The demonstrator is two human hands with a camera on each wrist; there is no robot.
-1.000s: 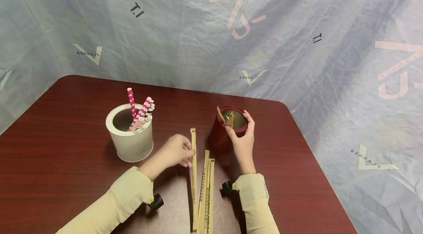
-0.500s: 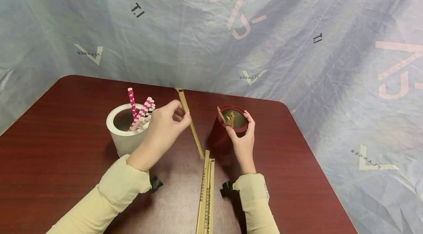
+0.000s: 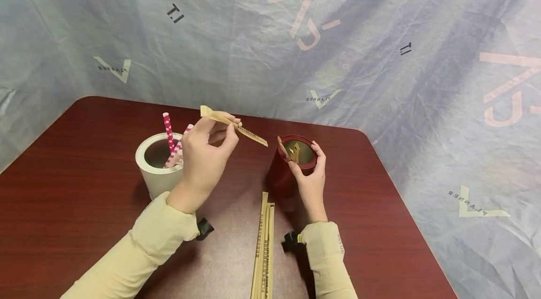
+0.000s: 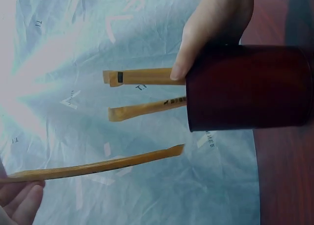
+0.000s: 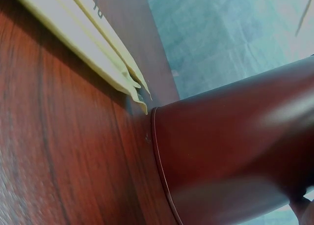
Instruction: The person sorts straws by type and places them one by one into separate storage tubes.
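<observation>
My left hand [image 3: 206, 160] pinches a straw in a brown paper wrapper [image 3: 252, 136] between thumb and fingers, held in the air left of a dark red can [image 3: 280, 174]. In the left wrist view the straw's free end [image 4: 169, 151] hangs apart from the can's mouth. My right hand [image 3: 312, 188] grips the can at its rim, thumb near the front and fingers round the far right side. Two wrapped straws [image 4: 147, 76] stick out of the can. Several more wrapped straws [image 3: 263, 247] lie in a bundle on the table in front of it.
To the left stands a white can [image 3: 157, 181], partly behind my left hand, with pink patterned straws [image 3: 168, 130] leaning in it. The dark wood table [image 3: 363, 224] ends at a grey printed cloth [image 3: 236, 45] behind and at the sides.
My left hand has lifted the wrapped straw from beside the bundle, up and away from me, and swung it from upright to slanting toward the red can. The right hand has stayed put.
</observation>
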